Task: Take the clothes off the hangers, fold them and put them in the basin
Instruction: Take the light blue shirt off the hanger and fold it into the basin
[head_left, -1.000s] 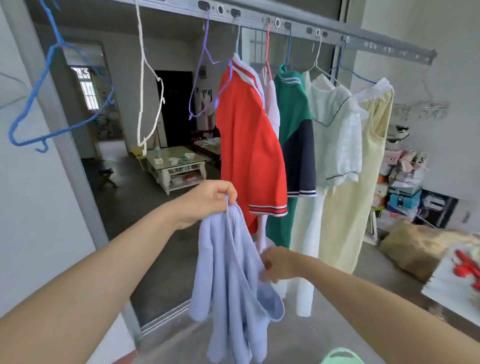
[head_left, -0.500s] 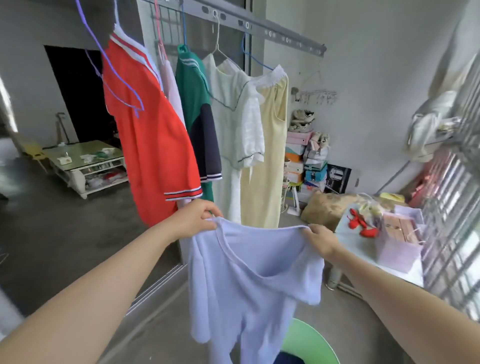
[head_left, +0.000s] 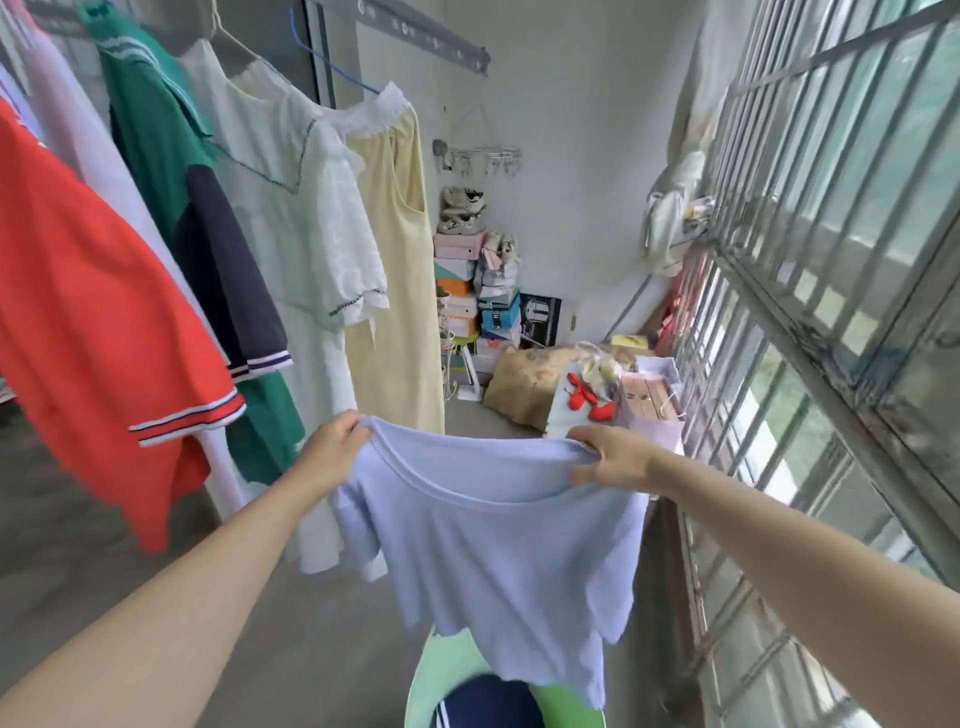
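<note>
A light blue T-shirt (head_left: 498, 545) hangs spread out in front of me, held up by its shoulders. My left hand (head_left: 332, 447) grips the left shoulder and my right hand (head_left: 613, 457) grips the right shoulder. Below the shirt stands a green basin (head_left: 441, 670) with a dark navy garment (head_left: 488, 701) inside. On the rail at the left still hang a red polo shirt (head_left: 88, 332), a green and navy shirt (head_left: 176, 197), a white dress (head_left: 301, 223) and a pale yellow dress (head_left: 400, 291).
Barred windows (head_left: 831, 312) run along the right side. Stacked shoe boxes (head_left: 483, 296), a brown sack (head_left: 524, 384) and a small table (head_left: 566, 415) with red things stand at the far end. Bare concrete floor (head_left: 322, 623) lies between the clothes and the windows.
My view has turned to the right, toward the windows. My hands have pulled the blue T-shirt wider apart by its shoulders, and the green basin now shows beneath it.
</note>
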